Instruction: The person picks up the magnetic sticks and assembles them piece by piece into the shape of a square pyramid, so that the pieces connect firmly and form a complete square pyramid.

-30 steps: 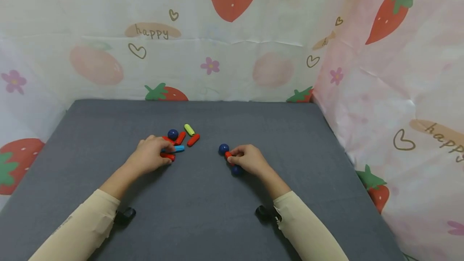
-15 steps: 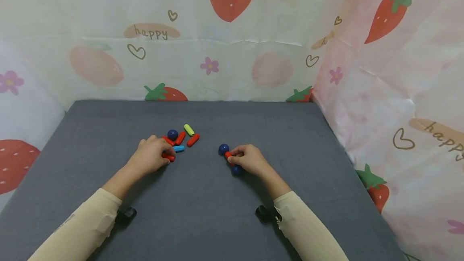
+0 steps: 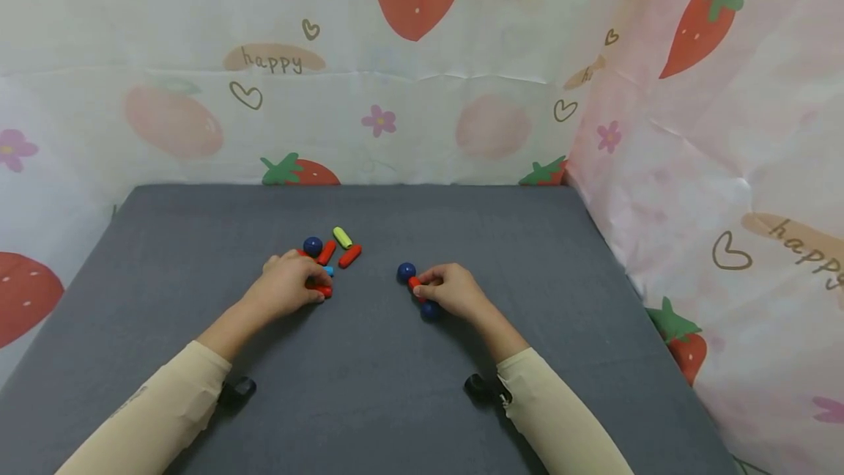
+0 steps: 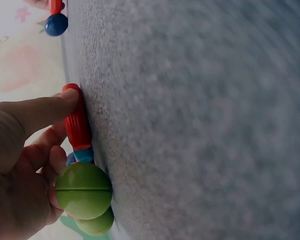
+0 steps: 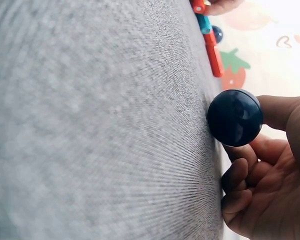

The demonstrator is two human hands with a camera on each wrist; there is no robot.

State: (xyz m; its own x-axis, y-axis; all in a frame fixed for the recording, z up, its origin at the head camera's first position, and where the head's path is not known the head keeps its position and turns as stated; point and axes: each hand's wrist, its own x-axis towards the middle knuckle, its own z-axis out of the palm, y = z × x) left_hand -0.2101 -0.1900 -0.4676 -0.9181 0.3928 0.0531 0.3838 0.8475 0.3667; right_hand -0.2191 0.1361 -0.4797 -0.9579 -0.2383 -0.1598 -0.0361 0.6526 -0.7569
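Note:
In the left wrist view my left hand [image 4: 25,150] pinches a red rod [image 4: 77,120] between thumb and fingers, low over the cloth. Two green balls [image 4: 83,190] lie close by it, hidden behind the hand in the head view. My right hand [image 3: 455,290] pinches a red rod [image 3: 416,286] that has a dark blue ball [image 3: 406,273] at its far end and another blue ball [image 3: 431,311] at its near end. The right wrist view shows the near blue ball [image 5: 235,118] large in front of the fingers.
Beyond my left hand lie a blue ball [image 3: 313,245], a yellow-green rod [image 3: 342,237], several red rods [image 3: 350,256] and a partly covered light blue piece [image 3: 328,270]. A grey cloth [image 3: 369,387] covers the table; printed curtains [image 3: 409,94] stand behind and at the sides.
My left hand has moved a little to the right with the red rod, covering more of the light blue piece. The right hand has stayed in place on its rod.

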